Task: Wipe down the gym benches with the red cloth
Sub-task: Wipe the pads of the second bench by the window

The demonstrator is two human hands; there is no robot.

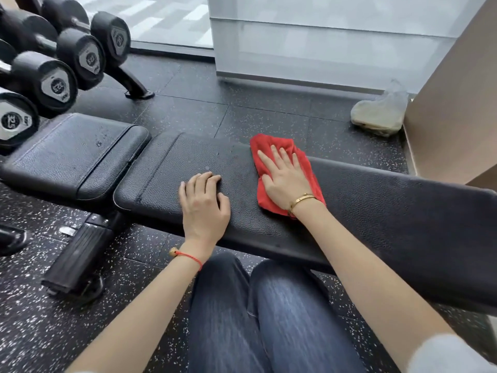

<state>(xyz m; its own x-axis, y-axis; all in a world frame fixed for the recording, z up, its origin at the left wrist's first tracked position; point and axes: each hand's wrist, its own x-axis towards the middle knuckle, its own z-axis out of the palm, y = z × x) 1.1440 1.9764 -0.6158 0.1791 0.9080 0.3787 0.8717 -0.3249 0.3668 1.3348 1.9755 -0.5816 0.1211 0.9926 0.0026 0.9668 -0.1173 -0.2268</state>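
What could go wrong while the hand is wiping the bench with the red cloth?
The red cloth is bunched up under the right hand, so it might miss spots on the long pad. The droplets on the seat pad could be forgotten, since the wiping is far from them. The left hand leaning on the bench may leave fresh marks.

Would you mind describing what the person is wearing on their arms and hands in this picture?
Both forearms are bare. The left hand has a thin red string bracelet with a small gold bead at the wrist. The right hand has a slim gold bangle at the wrist. A pale sleeve edge shows near the right elbow. No rings or gloves are visible.
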